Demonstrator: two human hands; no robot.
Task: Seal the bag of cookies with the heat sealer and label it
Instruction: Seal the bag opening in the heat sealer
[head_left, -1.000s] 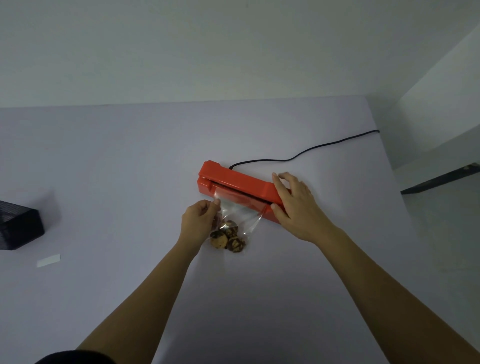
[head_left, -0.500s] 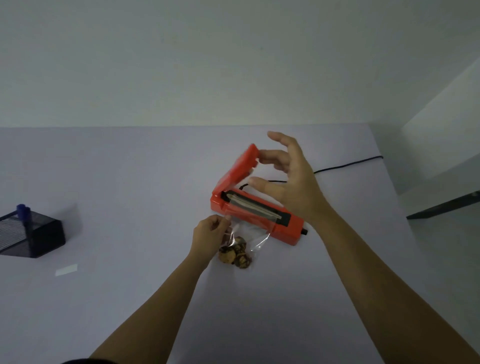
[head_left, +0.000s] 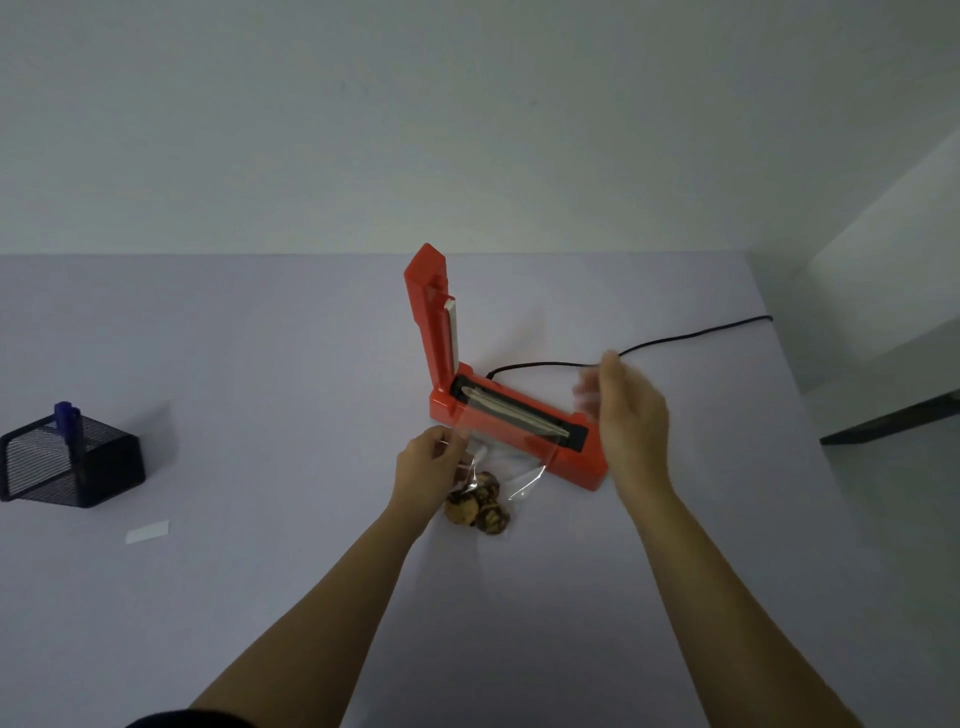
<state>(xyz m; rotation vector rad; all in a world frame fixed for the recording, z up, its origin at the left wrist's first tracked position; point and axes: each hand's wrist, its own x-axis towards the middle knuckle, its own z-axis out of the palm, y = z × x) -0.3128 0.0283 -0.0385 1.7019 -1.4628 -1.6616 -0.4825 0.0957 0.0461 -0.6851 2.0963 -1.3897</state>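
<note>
The red heat sealer (head_left: 519, 434) is set on the pale table (head_left: 260, 364) with its lid (head_left: 431, 312) stood straight up; the clear bag (head_left: 511, 465) is laid in front, its top edge draped over the sealer's base; the cookies (head_left: 475, 509) are bunched at its bottom; a top corner of the bag is pinched by the left hand (head_left: 428, 467); the right hand (head_left: 628, 421), blurred, is held loose with nothing in it beside the sealer's right end; a white label (head_left: 147, 531) and a black mesh pen holder (head_left: 67, 457) are seen far to the left.
</note>
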